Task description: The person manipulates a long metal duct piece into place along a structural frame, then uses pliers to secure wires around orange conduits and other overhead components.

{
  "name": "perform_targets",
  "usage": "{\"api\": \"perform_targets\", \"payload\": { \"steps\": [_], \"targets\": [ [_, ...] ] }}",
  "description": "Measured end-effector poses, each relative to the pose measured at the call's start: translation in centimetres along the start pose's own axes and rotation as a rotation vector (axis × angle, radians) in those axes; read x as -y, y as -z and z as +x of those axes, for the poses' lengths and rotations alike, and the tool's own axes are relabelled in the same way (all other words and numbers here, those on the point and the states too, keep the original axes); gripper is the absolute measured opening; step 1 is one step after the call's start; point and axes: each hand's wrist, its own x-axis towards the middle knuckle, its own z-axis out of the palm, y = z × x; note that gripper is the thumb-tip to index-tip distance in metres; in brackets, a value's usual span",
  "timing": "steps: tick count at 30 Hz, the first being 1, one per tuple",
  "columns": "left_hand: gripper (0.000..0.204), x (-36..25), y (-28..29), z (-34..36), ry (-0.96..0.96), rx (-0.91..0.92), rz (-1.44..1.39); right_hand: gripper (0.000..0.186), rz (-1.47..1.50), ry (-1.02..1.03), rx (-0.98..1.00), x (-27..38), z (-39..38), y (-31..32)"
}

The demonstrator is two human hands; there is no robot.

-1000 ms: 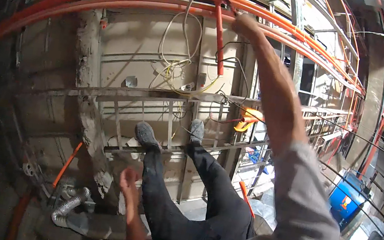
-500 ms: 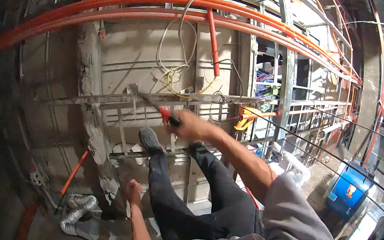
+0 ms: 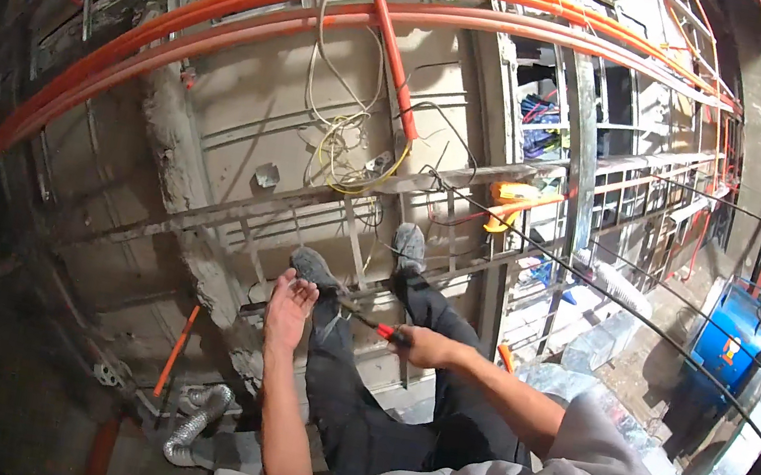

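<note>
My right hand (image 3: 430, 349) is closed round the black and red handle of a long hand tool (image 3: 365, 319). Its dark shaft points left over my legs; the tip is too blurred to name. My left hand (image 3: 290, 308) is raised beside that tip, palm up with the fingers apart, and holds nothing. Below both hands, my dark trousers and grey shoes (image 3: 409, 244) rest among metal framing bars (image 3: 306, 203).
Bundled orange pipes (image 3: 279, 4) cross above the frame, with a looped pale cable (image 3: 320, 46) hanging from them. A yellow-orange object (image 3: 507, 203) sits on the framing. Thin dark cables (image 3: 613, 290) run rightward toward a blue drum-shaped machine (image 3: 731, 337). Silver ducting (image 3: 193, 428) lies lower left.
My right hand has brought the tool down and nearer my body, away from the frame bar. My left hand has risen and its fingers have spread. The view has shifted slightly.
</note>
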Motion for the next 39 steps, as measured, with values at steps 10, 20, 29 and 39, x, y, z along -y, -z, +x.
{"api": "perform_targets", "payload": {
  "steps": [10,20,29,39],
  "targets": [
    [0.02,-4.1,-19.6,8.7,-0.741,0.077,1.097,0.025,0.205,-0.367,-0.408,-6.2,-9.6,11.8],
    [0.047,-0.3,-27.7,18.0,-0.317,0.641,0.695,0.02,0.463,0.024,-1.22,-19.1,0.9,15.0],
    [0.026,1.5,-27.4,21.0,-0.247,0.844,0.487,0.02,0.707,0.508,-1.192,-19.6,8.5,17.9],
    [0.014,2.1,-28.0,22.0,-0.372,0.766,0.609,0.033,0.453,0.81,-1.305,-15.9,9.2,19.7]
  ]
}}
